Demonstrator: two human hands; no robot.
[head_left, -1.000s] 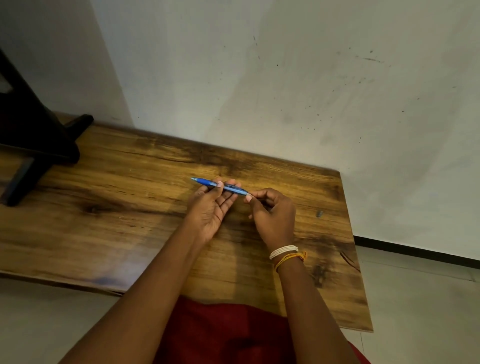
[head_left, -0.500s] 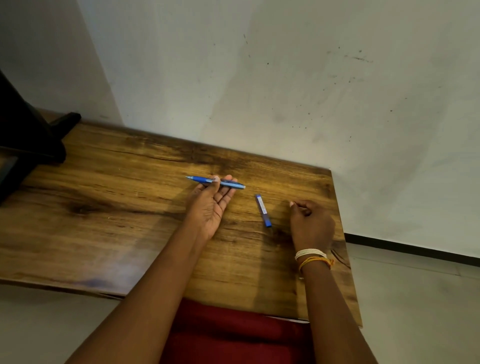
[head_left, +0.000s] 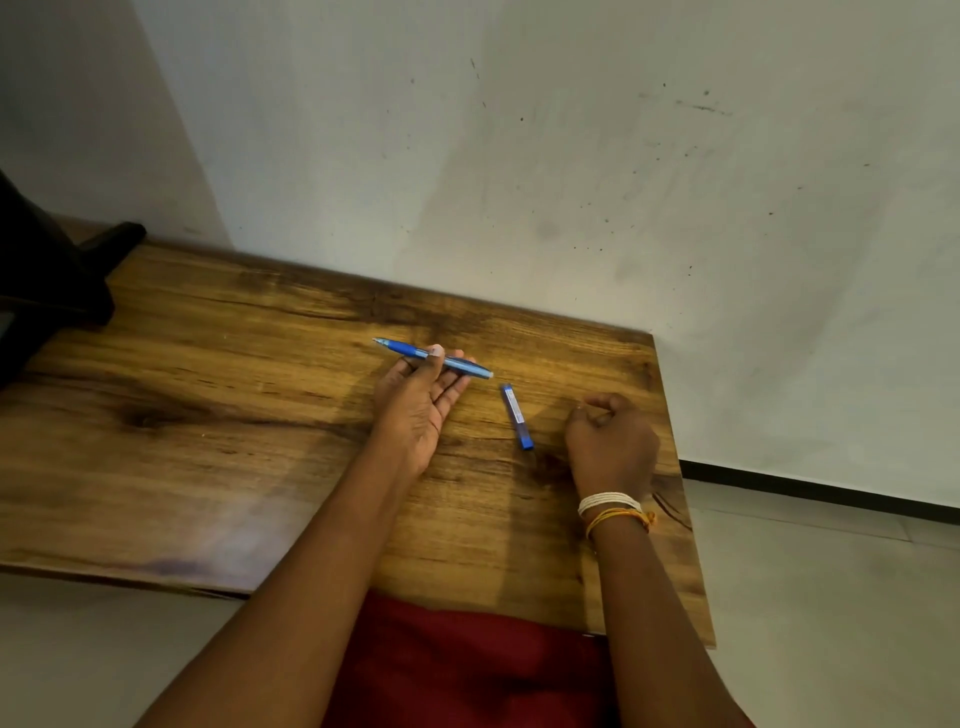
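Note:
A blue pen (head_left: 434, 357) lies across the fingers of my left hand (head_left: 418, 410), palm up on the wooden table (head_left: 234, 415), and the thumb pins it there. Its tip points left and away. A short blue tube (head_left: 517, 415) lies loose on the table just right of that hand, and neither hand touches it. My right hand (head_left: 610, 441) rests near the table's right edge with its fingers curled in toward the thumb. Nothing shows between them. White and orange bands circle that wrist.
A pale wall (head_left: 571, 156) rises right behind the table's far edge. A black stand (head_left: 57, 280) occupies the far left corner. Red cloth (head_left: 467, 670) on my lap shows below the near edge. The right edge drops to a tiled floor (head_left: 831, 597).
A second ago my right hand was at the pen's rear end. It has moved off to the right, and the blue tube now lies on the table between the hands. The left hand keeps the pen.

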